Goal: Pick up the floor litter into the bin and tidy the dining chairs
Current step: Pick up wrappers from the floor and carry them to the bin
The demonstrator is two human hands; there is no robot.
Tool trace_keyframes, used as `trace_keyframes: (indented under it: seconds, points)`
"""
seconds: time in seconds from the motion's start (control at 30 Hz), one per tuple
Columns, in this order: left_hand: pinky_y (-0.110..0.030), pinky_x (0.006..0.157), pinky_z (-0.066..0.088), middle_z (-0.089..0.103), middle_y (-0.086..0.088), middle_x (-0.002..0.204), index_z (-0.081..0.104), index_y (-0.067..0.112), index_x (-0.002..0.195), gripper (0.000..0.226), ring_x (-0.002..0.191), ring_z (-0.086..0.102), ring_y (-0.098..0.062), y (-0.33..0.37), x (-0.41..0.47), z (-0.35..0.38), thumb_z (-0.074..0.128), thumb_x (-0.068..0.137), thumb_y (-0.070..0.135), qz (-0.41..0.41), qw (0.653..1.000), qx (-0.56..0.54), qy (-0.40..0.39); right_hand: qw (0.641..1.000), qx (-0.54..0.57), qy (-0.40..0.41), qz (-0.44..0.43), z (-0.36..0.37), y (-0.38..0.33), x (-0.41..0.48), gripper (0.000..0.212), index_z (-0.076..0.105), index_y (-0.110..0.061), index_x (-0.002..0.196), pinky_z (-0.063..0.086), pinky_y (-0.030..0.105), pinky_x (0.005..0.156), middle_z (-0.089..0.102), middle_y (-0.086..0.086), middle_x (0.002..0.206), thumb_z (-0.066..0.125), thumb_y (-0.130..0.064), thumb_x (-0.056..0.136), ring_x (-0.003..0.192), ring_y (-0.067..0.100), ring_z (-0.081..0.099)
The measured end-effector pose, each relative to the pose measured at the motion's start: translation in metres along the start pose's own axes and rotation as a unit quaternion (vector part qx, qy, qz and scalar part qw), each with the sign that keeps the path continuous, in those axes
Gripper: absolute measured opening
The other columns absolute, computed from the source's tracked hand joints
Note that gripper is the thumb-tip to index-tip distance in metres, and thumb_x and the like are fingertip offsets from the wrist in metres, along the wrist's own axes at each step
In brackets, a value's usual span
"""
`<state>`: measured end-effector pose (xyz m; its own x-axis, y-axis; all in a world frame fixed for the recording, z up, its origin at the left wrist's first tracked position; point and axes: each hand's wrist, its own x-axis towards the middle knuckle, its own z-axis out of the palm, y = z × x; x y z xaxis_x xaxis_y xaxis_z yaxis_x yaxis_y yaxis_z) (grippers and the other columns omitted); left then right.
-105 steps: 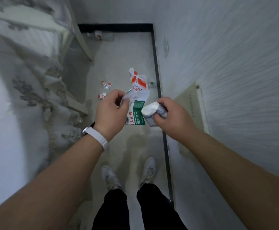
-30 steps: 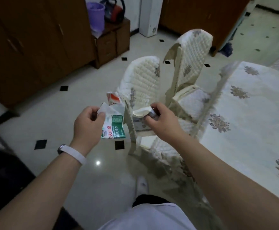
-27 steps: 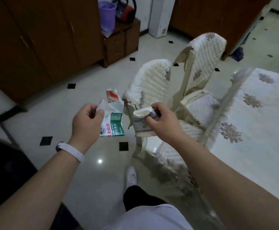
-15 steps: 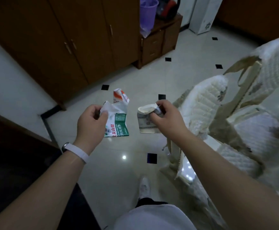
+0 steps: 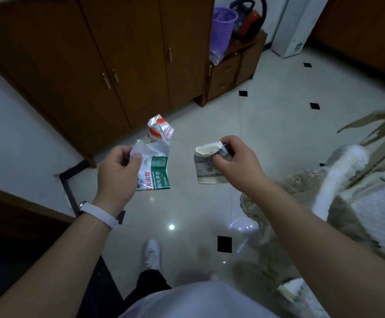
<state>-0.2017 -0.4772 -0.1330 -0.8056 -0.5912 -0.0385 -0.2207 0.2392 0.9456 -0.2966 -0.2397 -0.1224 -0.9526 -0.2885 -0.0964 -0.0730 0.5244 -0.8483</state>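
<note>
Change: compared with half a second ago, the view has turned more to the left. The covered chair that filled the right side now sits only at the right edge, and the purple basket has come closer to the top centre. Both hands keep the same litter in the same grip.
Left hand: the left hand, centre left of the frame, has its fingers closed. Thumb and fingers pinch the top of a green-and-white wrapper. An orange-and-white wrapper stands up behind it and seems to be held in the same pinch.
Right hand: the right hand, centre right, has its fingers curled and pinches a crushed paper cup at its rim. The cup hangs below the fingers.
Bin: the purple basket stands on a low wooden cabinet at the top centre, just beside a red vacuum cleaner. I judge that it is the bin. It is well apart from both hands.
Meaning for the task: the litter is off the floor but not yet in the bin, so the step in hand is the carry. The turn puts the basket ahead of the person.
Chairs: blurred at the right edge and not yet tidied, as far as I can tell.
Risk: the thin wrappers are held only by a pinch and could slip.
</note>
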Motion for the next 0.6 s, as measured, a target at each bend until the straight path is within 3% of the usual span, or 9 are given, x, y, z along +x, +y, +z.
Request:
trace_keyframes:
  seconds: [0.07,0.13,0.2,0.3,0.37,0.5,0.6]
  points:
    - [-0.031,0.058,0.058,0.071,0.001,0.086,0.062,0.022,0.093,0.008,0.070,0.073,-0.012,-0.008,0.037,-0.007,0.058,0.100,0.021,-0.005,1.000,-0.005,-0.020,1.000,-0.011,0.020,0.013,0.015,-0.011,0.020,0.023,0.055,-0.032,0.106,0.045,0.017,0.057,0.063,-0.012,0.092,0.067,-0.032,0.087,0.080,0.003,0.060]
    - [-0.026,0.055,0.055,0.070,0.000,0.085,0.063,0.017,0.096,0.006,0.067,0.072,-0.009,-0.010,0.075,-0.012,0.058,0.099,0.019,-0.007,0.999,-0.012,-0.038,0.998,-0.022,0.048,0.029,0.029,-0.023,0.039,0.023,0.056,-0.031,0.105,0.047,0.023,0.060,0.063,-0.011,0.091,0.067,-0.033,0.085,0.080,0.007,0.061]
    - [-0.021,0.050,0.052,0.070,0.001,0.083,0.063,0.015,0.096,0.007,0.063,0.070,-0.005,-0.009,0.113,-0.014,0.058,0.099,0.018,0.006,0.998,-0.012,-0.063,0.996,-0.034,0.078,0.032,0.039,-0.037,0.057,0.022,0.056,-0.031,0.103,0.043,0.017,0.057,0.063,-0.009,0.088,0.068,-0.030,0.084,0.077,0.009,0.060]
    - [-0.033,0.057,0.057,0.070,-0.002,0.085,0.063,0.011,0.098,0.009,0.069,0.071,-0.015,-0.005,0.157,-0.009,0.057,0.099,0.018,0.011,0.994,-0.013,-0.105,0.992,-0.034,0.115,0.043,0.044,-0.051,0.078,0.021,0.056,-0.031,0.100,0.039,0.010,0.050,0.062,-0.008,0.086,0.069,-0.026,0.085,0.072,0.005,0.057]
    - [-0.036,0.060,0.056,0.070,-0.002,0.085,0.064,0.013,0.096,0.007,0.072,0.071,-0.019,-0.001,0.181,0.003,0.058,0.098,0.016,0.019,0.991,-0.026,-0.132,0.987,-0.026,0.150,0.059,0.043,-0.050,0.088,0.020,0.057,-0.031,0.100,0.041,0.012,0.052,0.062,-0.008,0.085,0.069,-0.027,0.085,0.070,0.004,0.057]
    - [-0.028,0.055,0.054,0.070,0.002,0.080,0.062,0.023,0.085,0.017,0.066,0.070,-0.010,0.006,0.211,0.033,0.058,0.097,0.012,0.040,0.983,-0.024,-0.180,0.977,-0.017,0.187,0.101,0.042,-0.030,0.106,0.022,0.057,-0.031,0.100,0.048,0.027,0.064,0.063,-0.009,0.085,0.070,-0.027,0.082,0.074,0.010,0.060]
    - [-0.035,0.059,0.055,0.070,-0.003,0.082,0.063,0.021,0.085,0.014,0.070,0.071,-0.017,0.008,0.234,0.062,0.060,0.095,0.012,0.031,0.979,-0.018,-0.202,0.971,-0.011,0.206,0.121,0.033,-0.013,0.124,0.021,0.058,-0.030,0.099,0.044,0.020,0.060,0.063,-0.008,0.085,0.070,-0.026,0.083,0.073,0.008,0.059]
